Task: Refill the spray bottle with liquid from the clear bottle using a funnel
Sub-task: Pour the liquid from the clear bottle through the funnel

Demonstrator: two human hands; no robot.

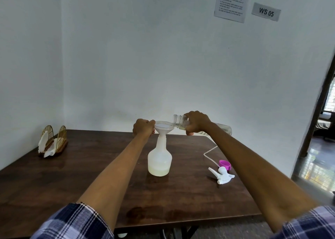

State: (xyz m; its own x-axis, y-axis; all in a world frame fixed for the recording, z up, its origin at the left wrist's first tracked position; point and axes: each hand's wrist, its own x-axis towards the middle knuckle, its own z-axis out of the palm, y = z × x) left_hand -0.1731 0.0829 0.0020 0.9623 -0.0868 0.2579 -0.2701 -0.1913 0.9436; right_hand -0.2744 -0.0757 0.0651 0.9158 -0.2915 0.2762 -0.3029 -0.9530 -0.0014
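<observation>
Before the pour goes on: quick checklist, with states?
1. Funnel seated in spray bottle neck: ok.
2. Left hand steadies funnel rim: ok.
3. Right hand grips clear bottle, mouth over funnel: ok.
4. Room left in spray bottle, liquid low: ok.
5. Liquid left in clear bottle: cannot tell.
6. Spray head and purple cap set aside on table: ok.

We face a pale bluish-white wall (145,57) meeting a side wall at the left corner. A dark wooden table (90,175) stands against it. Two paper notices hang high at the right: a printed sheet (232,2) and a sign (266,12) reading "WS 05". A dark-framed doorway (319,112) at the right shows a glossy floor (315,166) catching daylight
</observation>
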